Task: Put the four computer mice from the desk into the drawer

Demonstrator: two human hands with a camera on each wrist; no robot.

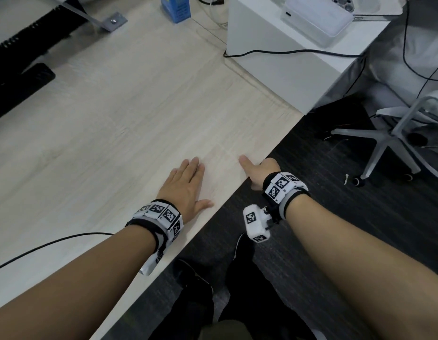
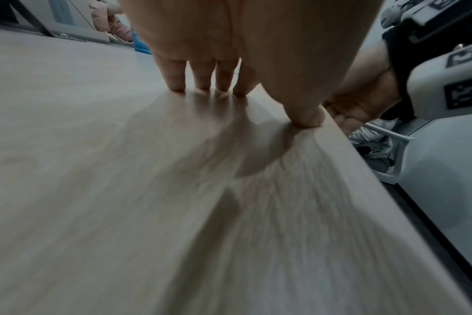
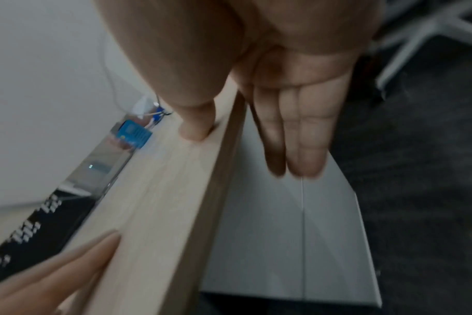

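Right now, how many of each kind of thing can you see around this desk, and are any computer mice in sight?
Hands: 2, the left hand flat on the desk, the right hand at its edge
Blue box: 1
White cabinet: 1
Office chair: 1
Computer mice: 0 in view
Total: 5

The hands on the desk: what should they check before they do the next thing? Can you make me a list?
1. Left hand free: ok, flat on the desk, holds nothing.
2. Right hand free: ok, thumb on top at the desk edge, fingers below.
3. Mice in sight: not ok, none show in any view.
4. Drawer open: cannot tell; the white cabinet front shows only a seam.
5. Black cable clear of the hands: ok.
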